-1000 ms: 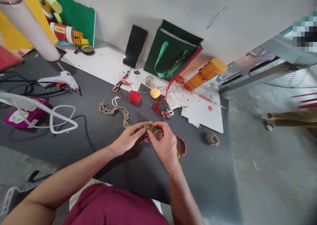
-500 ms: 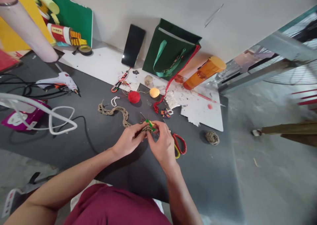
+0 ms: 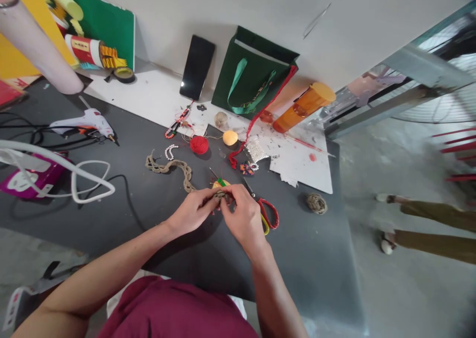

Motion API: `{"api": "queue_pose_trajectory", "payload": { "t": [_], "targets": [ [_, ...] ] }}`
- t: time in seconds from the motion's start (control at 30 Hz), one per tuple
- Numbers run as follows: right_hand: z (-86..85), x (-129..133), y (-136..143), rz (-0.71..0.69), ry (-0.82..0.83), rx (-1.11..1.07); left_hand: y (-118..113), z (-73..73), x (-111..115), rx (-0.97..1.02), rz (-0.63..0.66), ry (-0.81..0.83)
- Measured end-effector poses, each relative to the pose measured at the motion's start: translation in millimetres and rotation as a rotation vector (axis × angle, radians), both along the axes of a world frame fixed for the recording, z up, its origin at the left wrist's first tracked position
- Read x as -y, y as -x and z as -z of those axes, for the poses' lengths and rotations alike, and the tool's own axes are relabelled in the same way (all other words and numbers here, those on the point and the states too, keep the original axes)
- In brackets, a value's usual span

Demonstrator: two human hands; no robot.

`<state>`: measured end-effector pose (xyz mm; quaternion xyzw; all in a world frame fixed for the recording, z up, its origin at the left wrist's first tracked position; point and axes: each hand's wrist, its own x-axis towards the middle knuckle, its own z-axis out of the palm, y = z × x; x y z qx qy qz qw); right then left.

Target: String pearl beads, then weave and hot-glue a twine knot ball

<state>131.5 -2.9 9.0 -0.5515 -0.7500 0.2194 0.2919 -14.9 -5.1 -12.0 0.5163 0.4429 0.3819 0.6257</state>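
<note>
Both hands meet above the table [image 3: 297, 278], the left hand [image 3: 191, 213] and the right hand [image 3: 242, 215] pinching a small brown piece [image 3: 220, 194] between thumbs and fingers. The brown strip [image 3: 164, 169] lies in a loose curve on the table and runs up to the left hand; whether it joins the pinched piece is hidden.

Assessment: this appears to be close finger work on the brown piece. Good practice is for the left hand to hold it firm and flat while the right makes small adjustments, with the strip slack and untwisted.

Hazards: a thin pointed tool [image 3: 213, 172] stands just beyond the fingertips, near a green and yellow item [image 3: 220, 182]; fingers should keep clear of its tip. The scissors [image 3: 274, 214] lie just beside the right hand, which calls for care in any sideways movement.
</note>
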Motion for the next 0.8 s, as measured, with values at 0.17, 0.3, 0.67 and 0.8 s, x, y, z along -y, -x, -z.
{"api": "queue_pose_trajectory", "payload": {
  "t": [0.17, 0.3, 0.67, 0.8],
  "targets": [
    [-3.8, -2.6, -1.4, 0.169, 0.195, -0.209, 4.4, -3.5, -3.0, 0.095, 0.006, 0.140],
    [0.3, -4.7, -0.5, 0.218, 0.351, -0.374, 4.9, -1.7, -1.3, -0.033, 0.008, 0.016],
    [0.6, -2.1, 4.4, 0.277, 0.309, -0.377, 0.0, -9.3, 3.8, -0.276, -0.053, -0.248],
    [3.4, -1.4, 7.7, 0.323, 0.303, -0.442, -3.7, -6.4, 5.0, -0.195, -0.058, -0.292]
  ]
}}
